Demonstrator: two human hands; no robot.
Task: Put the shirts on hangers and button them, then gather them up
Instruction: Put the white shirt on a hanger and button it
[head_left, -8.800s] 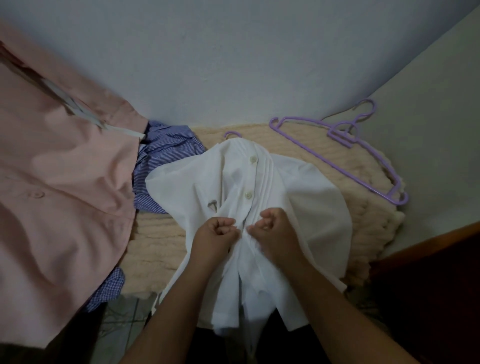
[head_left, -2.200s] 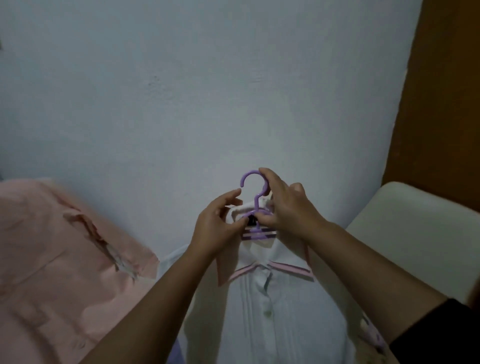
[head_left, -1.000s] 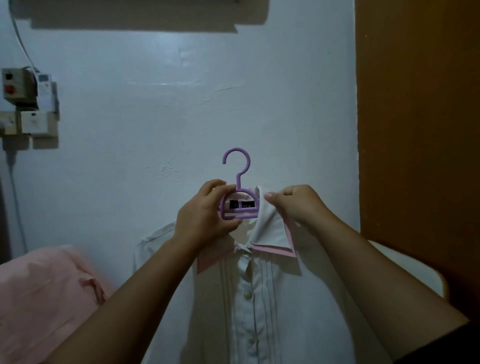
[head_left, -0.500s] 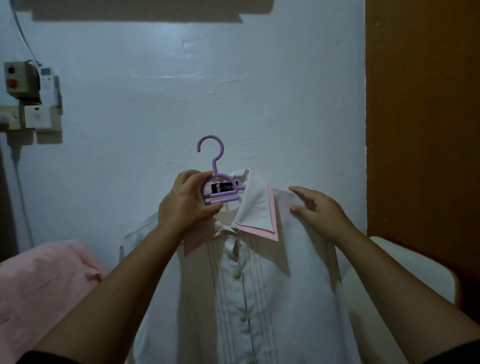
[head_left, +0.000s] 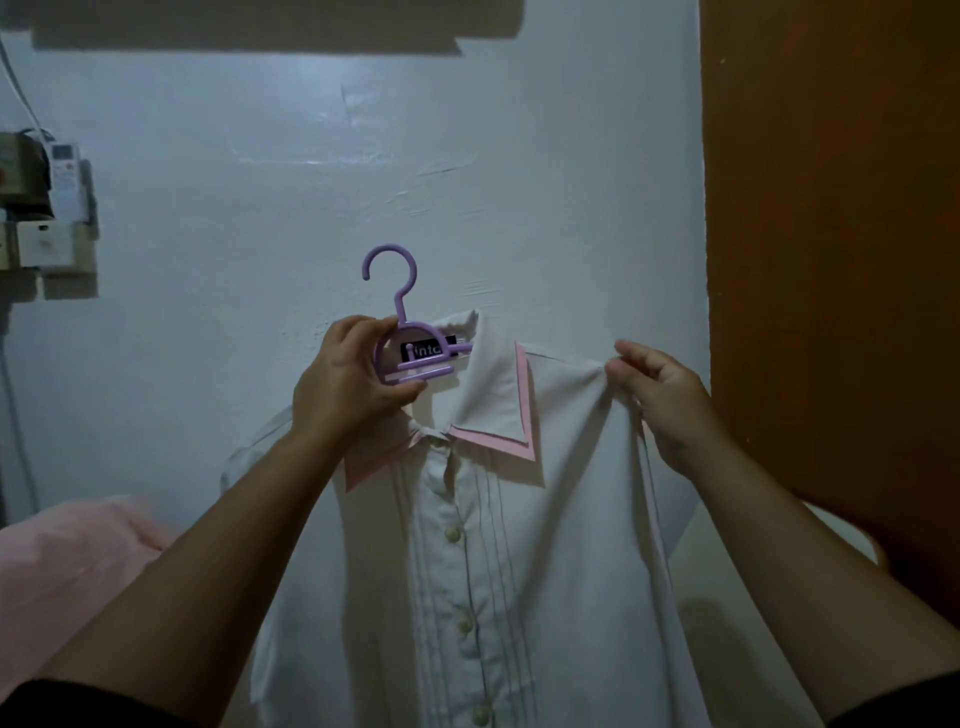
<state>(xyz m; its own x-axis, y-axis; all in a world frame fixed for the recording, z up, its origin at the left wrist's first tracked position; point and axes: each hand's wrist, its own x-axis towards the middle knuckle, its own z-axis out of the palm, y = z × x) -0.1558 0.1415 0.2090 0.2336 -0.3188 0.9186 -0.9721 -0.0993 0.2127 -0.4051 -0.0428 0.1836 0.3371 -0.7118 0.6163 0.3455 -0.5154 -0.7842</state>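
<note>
Pink shirt (head_left: 67, 561): lying at the lower left, well apart from both hands. Wall-mounted boxes (head_left: 47, 218): sitting high at the far left.

Left hand (head_left: 348, 384): curling its fingers round the neck of the purple hanger (head_left: 400, 332), hook standing upright and opening leftward.

White shirt (head_left: 493, 545): hanging from that hanger in mid-air before the wall, long axis running straight down, front placket looking buttoned (the topmost button is hidden under the pink-edged collar (head_left: 498, 405)).

Right hand (head_left: 660, 395): pinching the shoulder seam, thumb and fingertips closing on cloth, just right of the collar.

Judgement: the hanger's arm is lying leftward and inward from that pinch, so the right hand is the nearer one for settling the shoulder.

Brown panel (head_left: 831, 260): standing at the far right.
</note>
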